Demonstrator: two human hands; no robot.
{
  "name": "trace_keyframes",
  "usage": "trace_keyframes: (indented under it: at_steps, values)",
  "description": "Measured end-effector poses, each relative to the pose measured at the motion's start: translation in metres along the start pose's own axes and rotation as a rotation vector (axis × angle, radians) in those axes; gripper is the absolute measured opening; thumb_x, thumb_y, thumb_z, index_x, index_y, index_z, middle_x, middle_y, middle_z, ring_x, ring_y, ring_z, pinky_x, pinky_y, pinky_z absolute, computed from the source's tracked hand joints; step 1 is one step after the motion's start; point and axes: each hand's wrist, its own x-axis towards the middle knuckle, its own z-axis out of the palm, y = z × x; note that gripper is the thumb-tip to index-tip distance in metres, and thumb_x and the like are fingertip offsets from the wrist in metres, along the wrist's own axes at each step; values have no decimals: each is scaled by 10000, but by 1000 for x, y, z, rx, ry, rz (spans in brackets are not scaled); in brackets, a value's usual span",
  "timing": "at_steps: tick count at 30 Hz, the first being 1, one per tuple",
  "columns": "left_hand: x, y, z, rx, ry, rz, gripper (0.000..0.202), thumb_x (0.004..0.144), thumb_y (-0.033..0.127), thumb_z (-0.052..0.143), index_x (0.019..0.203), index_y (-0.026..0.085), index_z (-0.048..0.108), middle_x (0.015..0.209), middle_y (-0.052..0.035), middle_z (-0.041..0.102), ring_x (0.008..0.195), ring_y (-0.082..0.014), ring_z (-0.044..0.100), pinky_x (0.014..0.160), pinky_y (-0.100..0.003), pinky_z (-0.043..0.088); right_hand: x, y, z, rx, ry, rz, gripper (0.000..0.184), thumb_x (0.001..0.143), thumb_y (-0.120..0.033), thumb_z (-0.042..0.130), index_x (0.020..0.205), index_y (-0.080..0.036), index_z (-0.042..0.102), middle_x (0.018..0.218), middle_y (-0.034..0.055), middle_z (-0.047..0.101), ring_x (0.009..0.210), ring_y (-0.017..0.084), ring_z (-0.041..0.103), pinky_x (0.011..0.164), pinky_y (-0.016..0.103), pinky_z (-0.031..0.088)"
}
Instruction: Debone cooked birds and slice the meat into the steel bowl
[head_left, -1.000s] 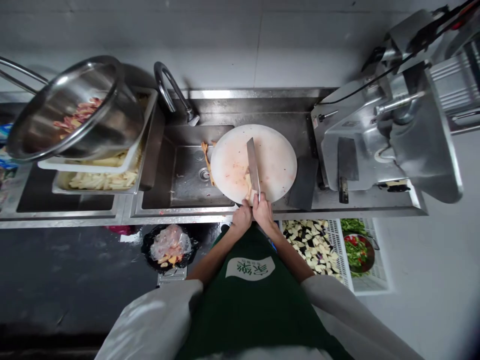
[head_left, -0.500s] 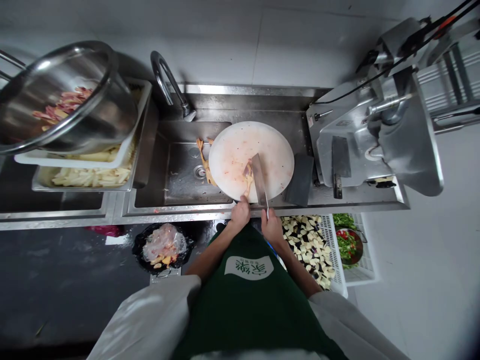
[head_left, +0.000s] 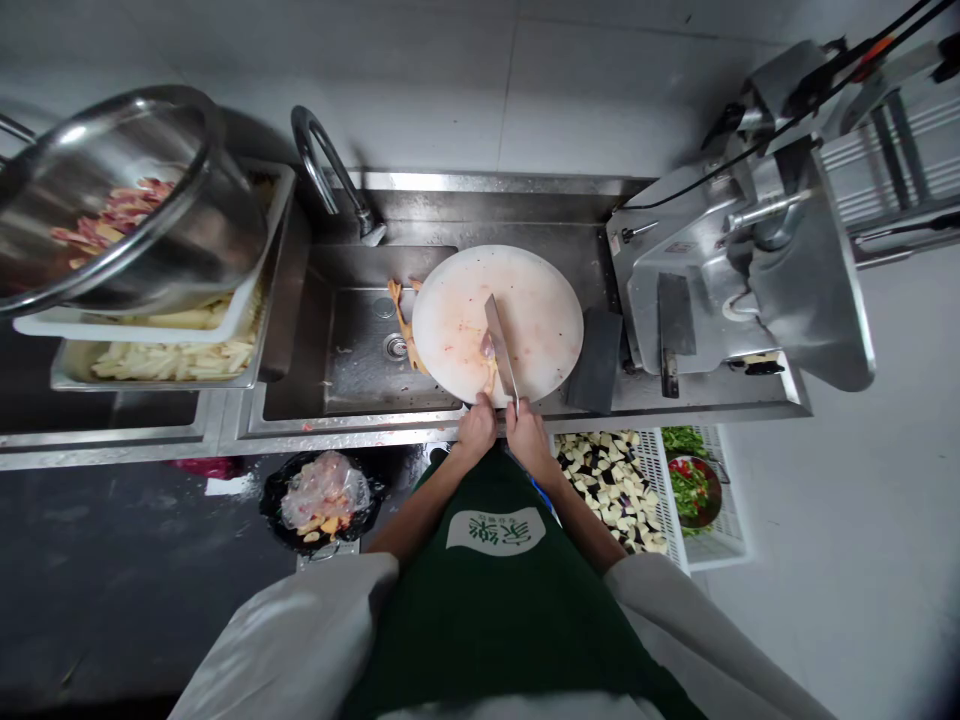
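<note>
My right hand point(head_left: 528, 437) is closed round the handle of a cleaver point(head_left: 500, 345), whose blade stands steeply over the white round cutting board point(head_left: 544, 300). Just left of the blade a pale yellow poultry leg point(head_left: 489, 368) lies on the board, its pinkish meaty end pointing away from me. My left hand point(head_left: 477, 428) grips the near end of this leg at the board's front edge, and the fingers hide that end. More yellowish poultry legs point(head_left: 409, 335) lie in the sink against the board's left side.
A faucet point(head_left: 330, 160) rises behind the sink basin point(head_left: 352, 370). Left, a steel bowl of meat point(head_left: 225, 240) sits on trays of cut pale strips point(head_left: 180, 360). Right are a dark slab point(head_left: 596, 360), a second cleaver point(head_left: 676, 320) and a slicing machine point(head_left: 810, 270). Below stands a basket of eggplant pieces point(head_left: 611, 490).
The cleaver has shifted a little left and turned, so its blade stands more edge-down beside the leg. My right hand has come closer to my left, which still grips the leg.
</note>
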Motion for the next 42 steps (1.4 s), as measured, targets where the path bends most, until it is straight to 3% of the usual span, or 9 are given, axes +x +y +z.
trace_keyframes:
  at_steps: [3,6,13,18,22,27,34,42]
  values:
    - [1,-2,2,14,-4,9,355,1019,252,330,1310,85,447,1063,-226,726,1012,-315,727,877,-379,543,-27,20,2,-24,-54,-13,322,1088,-316,332,1148,-129,586,891,128,738,806,227,692,685,276,382]
    - [2,-5,5,38,0,6,366,1023,228,307,1332,80,436,1051,-222,727,1012,-312,730,891,-381,537,-32,25,-2,-51,-77,-23,309,1082,-301,349,1129,-126,599,880,126,735,805,227,693,687,273,386]
    - [7,-6,1,45,14,6,350,1023,220,328,1307,81,478,1024,-228,730,1012,-316,730,908,-390,527,31,-24,-6,-44,-14,-11,338,1096,-354,325,1187,-131,563,950,139,742,833,221,692,691,271,388]
    - [-1,-8,5,-86,73,-22,321,1049,266,309,1240,99,506,994,-204,739,948,-295,737,854,-380,531,50,-20,-1,-17,47,-12,379,1104,-394,292,1185,-145,566,968,127,745,854,211,683,695,260,379]
    - [-11,-13,19,-207,119,1,354,1079,322,251,1208,111,504,980,-194,740,924,-267,737,794,-333,521,46,-8,4,-14,53,-25,376,1103,-394,298,1164,-145,573,965,130,744,877,220,682,702,259,378]
    - [-15,-15,35,-146,86,-20,367,1077,329,259,1190,81,506,932,-215,735,869,-291,740,761,-346,521,34,-13,8,-48,54,-1,350,1098,-366,316,1176,-141,573,925,126,742,847,227,691,701,267,389]
    - [-15,-11,33,-274,99,-36,365,1072,333,251,1189,91,498,936,-233,725,860,-302,736,776,-369,516,26,-22,-2,-47,92,-10,340,1097,-378,318,1182,-148,553,912,130,743,840,240,703,691,272,400]
    - [-15,-20,37,-485,105,15,383,1059,390,315,1210,99,513,925,-215,711,863,-316,711,806,-397,502,26,-27,7,-55,65,23,322,1101,-365,310,1181,-149,536,934,133,751,832,229,711,684,269,398]
